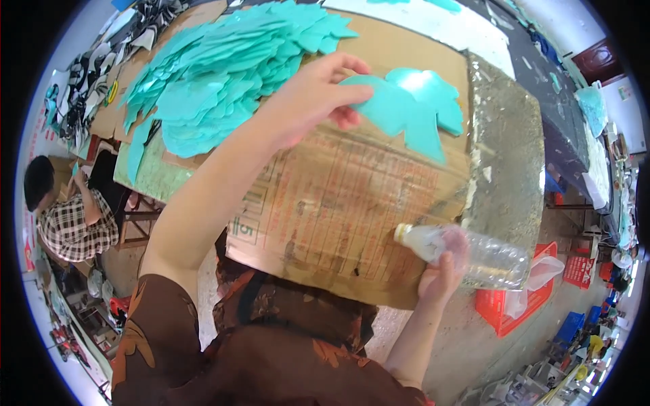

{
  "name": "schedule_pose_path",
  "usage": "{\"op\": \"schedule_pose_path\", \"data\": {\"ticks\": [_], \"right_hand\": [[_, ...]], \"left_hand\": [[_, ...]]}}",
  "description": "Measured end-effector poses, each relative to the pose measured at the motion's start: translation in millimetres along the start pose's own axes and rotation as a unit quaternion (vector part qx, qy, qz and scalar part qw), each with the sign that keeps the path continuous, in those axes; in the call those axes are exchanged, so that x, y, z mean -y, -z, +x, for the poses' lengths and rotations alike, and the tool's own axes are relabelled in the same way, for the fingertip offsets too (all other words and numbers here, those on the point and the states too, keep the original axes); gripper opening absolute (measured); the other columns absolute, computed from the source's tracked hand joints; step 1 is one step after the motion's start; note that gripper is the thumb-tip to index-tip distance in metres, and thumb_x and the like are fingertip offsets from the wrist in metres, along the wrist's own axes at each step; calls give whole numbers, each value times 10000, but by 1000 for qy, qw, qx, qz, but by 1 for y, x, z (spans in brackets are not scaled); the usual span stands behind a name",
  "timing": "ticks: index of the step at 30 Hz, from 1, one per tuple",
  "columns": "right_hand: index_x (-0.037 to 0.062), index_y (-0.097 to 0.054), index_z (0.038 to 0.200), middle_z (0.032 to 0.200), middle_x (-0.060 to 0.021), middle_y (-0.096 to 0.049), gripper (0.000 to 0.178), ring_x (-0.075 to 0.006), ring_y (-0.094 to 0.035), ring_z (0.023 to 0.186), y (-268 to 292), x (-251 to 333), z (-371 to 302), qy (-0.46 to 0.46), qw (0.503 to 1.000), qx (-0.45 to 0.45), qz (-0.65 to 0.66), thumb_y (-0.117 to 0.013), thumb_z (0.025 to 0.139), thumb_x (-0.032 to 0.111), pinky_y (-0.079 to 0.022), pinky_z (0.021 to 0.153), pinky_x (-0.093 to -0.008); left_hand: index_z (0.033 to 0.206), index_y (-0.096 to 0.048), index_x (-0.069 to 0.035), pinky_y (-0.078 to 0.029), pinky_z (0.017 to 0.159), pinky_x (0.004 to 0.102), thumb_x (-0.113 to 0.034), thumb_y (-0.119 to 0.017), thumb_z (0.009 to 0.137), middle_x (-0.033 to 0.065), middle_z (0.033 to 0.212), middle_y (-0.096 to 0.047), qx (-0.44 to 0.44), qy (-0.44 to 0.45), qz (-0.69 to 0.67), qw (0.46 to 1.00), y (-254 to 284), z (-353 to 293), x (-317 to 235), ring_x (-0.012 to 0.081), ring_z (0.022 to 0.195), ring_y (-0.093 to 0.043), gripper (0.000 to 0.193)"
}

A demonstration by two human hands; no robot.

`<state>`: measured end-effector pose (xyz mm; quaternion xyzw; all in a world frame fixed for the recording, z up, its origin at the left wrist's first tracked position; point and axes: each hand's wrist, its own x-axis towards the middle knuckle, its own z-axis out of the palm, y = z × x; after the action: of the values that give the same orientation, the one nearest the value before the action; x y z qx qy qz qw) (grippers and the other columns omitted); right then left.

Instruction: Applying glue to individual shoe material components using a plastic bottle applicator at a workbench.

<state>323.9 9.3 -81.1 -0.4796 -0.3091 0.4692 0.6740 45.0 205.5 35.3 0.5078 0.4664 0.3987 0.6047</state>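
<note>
My left hand (318, 98) reaches over the cardboard, its thumb and fingers closed on the rounded edge of a flat teal cut-out (399, 111). That cut-out partly overlaps another shiny teal piece (450, 120) lying on the cardboard. My right hand (443, 274) grips a clear plastic bottle (494, 260), tilted nearly on its side with its pale yellow cap (399, 233) pointing left. Some of the fingers show pinkish through the bottle's wall. A large heap of similar teal cut-outs (223, 68) is piled beyond my left forearm.
The cardboard sheet (325, 203) covers the worktop, with a grey worn slab (504, 149) along its right. A red basket (501, 318) holding a clear bag stands below the right edge. Another person (74, 216) in a checked shirt sits at the far left.
</note>
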Motion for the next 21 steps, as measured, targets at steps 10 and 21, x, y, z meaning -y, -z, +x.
{"op": "schedule_pose_path", "data": {"ticks": [10,21], "right_hand": [[6,-316,1447,1381,-160,-441,712,-276,-428,1285,-22,8,11,1,998,-31,62,-681,852,146,-378,1065,-442],[-34,-377,1393,1336,-186,-474,697,-305,-463,1247,-48,38,-21,142,975,35,-166,-690,773,24,-362,1075,-465]], "left_hand": [[1043,-686,-94,-460,721,341,-153,-669,870,88,916,-600,-8,-96,266,959,-13,-164,96,231,847,-576,183],[1025,-679,-111,-378,947,456,-192,-702,797,76,1143,-567,-45,-259,507,821,-1,-189,116,297,1089,-511,244]]}}
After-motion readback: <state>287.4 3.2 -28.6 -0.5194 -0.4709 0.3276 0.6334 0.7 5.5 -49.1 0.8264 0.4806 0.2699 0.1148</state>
